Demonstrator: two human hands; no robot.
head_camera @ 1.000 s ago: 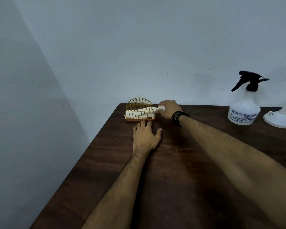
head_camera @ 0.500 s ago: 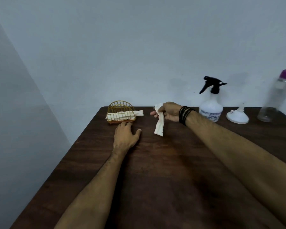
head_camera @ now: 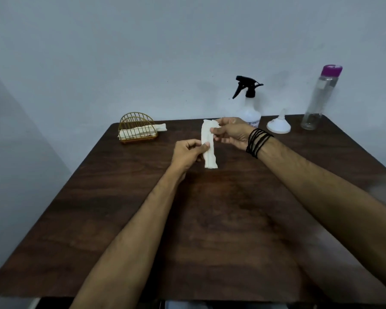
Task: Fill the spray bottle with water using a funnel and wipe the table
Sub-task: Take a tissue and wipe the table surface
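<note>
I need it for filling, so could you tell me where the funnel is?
The white funnel sits upside down at the table's far right, between the spray bottle and clear bottle.

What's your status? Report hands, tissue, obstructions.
Left hand and right hand both pinching folded tissue above table. Spray bottle, funnel untouched at back. Nothing in the way.

Dark wooden table (head_camera: 210, 241), pale walls (head_camera: 143, 52)

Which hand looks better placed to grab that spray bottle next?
Probably the right hand: it is just in front of the spray bottle. The left hand is farther away, though both are pinching the tissue.
</note>
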